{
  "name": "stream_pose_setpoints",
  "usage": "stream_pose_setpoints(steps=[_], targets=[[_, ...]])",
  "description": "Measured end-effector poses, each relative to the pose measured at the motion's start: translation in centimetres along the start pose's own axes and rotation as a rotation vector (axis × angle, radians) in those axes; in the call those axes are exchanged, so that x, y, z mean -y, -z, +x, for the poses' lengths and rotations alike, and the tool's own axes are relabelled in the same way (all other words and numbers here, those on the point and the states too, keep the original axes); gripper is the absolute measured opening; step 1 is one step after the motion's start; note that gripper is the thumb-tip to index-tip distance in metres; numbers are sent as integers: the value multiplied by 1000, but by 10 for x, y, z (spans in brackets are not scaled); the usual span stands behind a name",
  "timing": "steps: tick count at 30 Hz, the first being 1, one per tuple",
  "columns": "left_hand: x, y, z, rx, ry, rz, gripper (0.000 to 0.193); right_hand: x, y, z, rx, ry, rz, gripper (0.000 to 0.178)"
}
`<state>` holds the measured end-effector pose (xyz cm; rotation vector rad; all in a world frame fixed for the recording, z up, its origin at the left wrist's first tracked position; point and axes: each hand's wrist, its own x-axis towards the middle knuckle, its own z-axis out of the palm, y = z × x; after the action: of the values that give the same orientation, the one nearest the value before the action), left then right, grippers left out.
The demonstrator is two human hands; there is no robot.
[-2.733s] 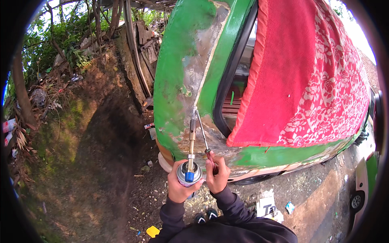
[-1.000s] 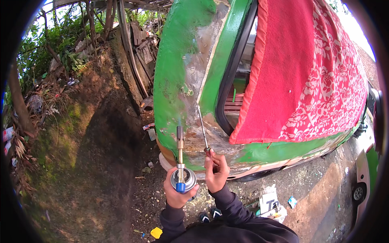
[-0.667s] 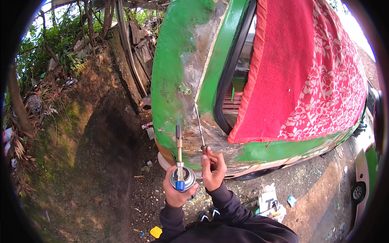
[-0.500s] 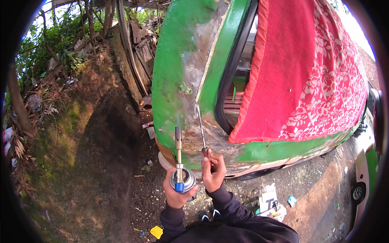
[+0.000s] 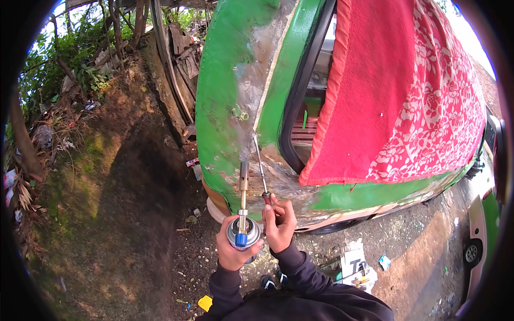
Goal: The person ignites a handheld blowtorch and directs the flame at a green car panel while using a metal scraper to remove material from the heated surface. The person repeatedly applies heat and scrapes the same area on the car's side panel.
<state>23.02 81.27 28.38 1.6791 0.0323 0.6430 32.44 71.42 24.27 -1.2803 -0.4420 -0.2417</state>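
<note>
Blowtorch (image 5: 243, 209) shifted toward screwdriver (image 5: 263, 179), gripped by left hand (image 5: 231, 253) and right hand (image 5: 280, 224) respectively; beyond both, bared strip (image 5: 249, 96), green paint (image 5: 218, 88) remaining alongside.

The torch (image 5: 243, 203) is left of the screwdriver (image 5: 262, 171), both before the vehicle (image 5: 222, 91), cloth (image 5: 385, 101) partly over its window (image 5: 312, 109)

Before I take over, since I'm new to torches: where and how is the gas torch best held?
Probably by its round can, from the near left side, where the left hand wraps it: the can is broad, and the slim metal nozzle points forward, toward the green bodywork.
</note>
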Motion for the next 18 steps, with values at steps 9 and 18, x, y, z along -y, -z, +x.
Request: stream_pose_setpoints(steps=[9, 18], targets=[[0, 0, 2, 61, 29, 0, 64, 8, 3, 0, -28, -98, 69, 14], [-5, 2, 6, 46, 2, 14, 64, 5, -5, -13, -25, -160, 253, 20]])
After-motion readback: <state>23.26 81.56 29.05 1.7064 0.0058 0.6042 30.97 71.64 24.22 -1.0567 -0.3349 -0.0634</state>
